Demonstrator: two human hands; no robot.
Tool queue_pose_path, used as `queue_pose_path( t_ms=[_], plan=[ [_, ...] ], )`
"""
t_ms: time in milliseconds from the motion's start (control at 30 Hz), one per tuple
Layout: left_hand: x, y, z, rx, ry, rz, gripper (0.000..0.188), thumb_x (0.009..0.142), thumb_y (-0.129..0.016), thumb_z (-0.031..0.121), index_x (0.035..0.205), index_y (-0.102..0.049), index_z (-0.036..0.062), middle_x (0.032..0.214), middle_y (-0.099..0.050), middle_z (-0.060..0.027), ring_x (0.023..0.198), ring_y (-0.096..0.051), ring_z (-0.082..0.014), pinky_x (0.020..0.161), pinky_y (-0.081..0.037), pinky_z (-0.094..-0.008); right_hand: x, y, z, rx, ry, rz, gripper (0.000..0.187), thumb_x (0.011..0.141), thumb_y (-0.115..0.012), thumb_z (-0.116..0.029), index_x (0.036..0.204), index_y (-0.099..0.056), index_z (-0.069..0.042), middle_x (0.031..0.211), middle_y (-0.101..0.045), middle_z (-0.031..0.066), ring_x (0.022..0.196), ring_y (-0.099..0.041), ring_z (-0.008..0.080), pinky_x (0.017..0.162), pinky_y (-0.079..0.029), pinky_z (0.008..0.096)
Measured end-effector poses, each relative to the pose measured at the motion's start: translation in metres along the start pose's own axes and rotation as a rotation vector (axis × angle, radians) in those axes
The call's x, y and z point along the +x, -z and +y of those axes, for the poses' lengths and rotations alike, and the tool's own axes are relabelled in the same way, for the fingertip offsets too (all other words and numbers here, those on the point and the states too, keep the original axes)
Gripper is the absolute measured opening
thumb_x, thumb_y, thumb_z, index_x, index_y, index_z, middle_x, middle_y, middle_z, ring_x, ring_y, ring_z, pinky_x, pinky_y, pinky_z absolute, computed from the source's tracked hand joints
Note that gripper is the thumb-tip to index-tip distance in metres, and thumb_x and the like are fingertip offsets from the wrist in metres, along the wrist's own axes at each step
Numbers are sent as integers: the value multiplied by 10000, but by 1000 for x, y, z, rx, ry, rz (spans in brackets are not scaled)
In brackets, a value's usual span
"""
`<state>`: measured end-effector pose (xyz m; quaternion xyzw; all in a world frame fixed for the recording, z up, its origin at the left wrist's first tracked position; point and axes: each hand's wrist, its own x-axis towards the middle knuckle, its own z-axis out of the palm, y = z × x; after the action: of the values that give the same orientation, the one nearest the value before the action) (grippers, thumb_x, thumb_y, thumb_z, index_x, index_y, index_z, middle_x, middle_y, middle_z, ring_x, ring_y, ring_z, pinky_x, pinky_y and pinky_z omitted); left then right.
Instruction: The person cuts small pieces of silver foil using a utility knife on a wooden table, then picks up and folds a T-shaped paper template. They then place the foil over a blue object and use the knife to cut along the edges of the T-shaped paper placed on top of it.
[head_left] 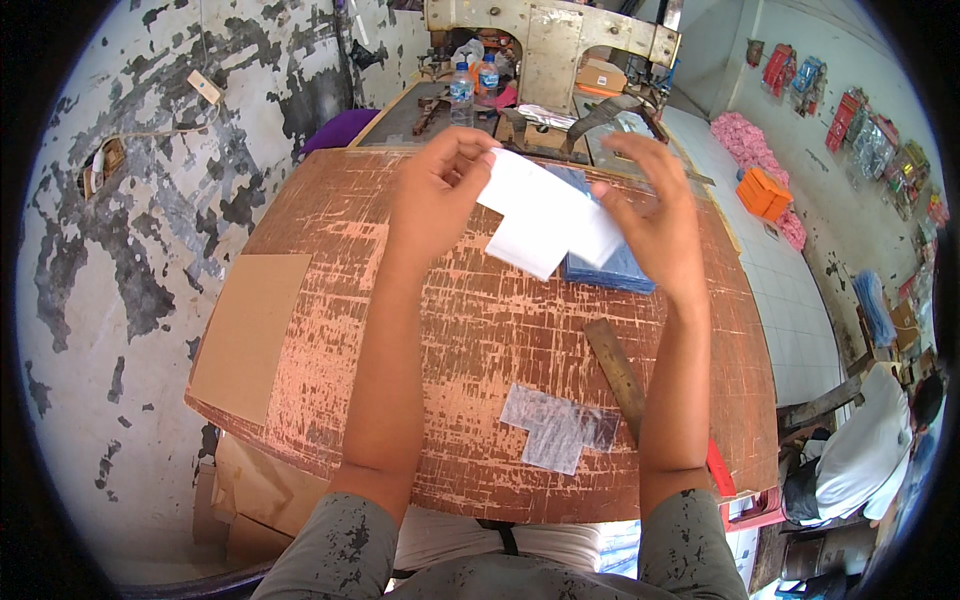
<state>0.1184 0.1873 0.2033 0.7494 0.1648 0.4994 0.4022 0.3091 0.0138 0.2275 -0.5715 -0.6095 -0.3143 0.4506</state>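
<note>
My left hand (440, 195) pinches the left end of a white sheet (545, 215) cut in a stepped T-like shape. The sheet is held above the worn brown work board (450, 330). At the sheet's other end, my right hand (660, 215) has its fingers spread. Its thumb is close to the sheet's edge; whether they touch I cannot tell. Under the sheet's right part lies a stack of blue sheets (612, 280), partly hidden. Nearer to me, a translucent whitish piece (560, 428) of similar stepped shape lies flat on the board.
A worn metal strip (612, 368) lies near my right forearm. Brown cardboard (250, 335) rests at the board's left edge. Beyond the board stand a large metal machine (555, 40) and plastic bottles (461, 95). An orange crate (763, 195) and a person in white (860, 450) are at right.
</note>
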Motion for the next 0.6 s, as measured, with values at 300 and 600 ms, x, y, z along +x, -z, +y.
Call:
queue_pose_path(
  t_ms=[300, 600],
  plan=[
    [-12, -17, 28, 64, -230, -248, 130, 986, -748, 106, 1095, -793, 52, 1081, -762, -47, 917, -690, -132, 776, -546, -300, -7, -11, -21, 676, -511, -364, 243, 957, -783, -46, 1192, -745, 1, 990, -774, 57, 770, -678, 94, 656, -545, 265],
    [-16, -22, 24, -243, 41, -363, 315, 1005, -728, 64, 1309, -673, -1, 1165, -766, -106, 993, -750, -147, 798, -609, -290, -7, -10, -9, 712, -604, -288, 191, 948, -782, -1, 1132, -740, 31, 972, -765, 47, 771, -685, 68, 645, -544, 240]
  ],
)
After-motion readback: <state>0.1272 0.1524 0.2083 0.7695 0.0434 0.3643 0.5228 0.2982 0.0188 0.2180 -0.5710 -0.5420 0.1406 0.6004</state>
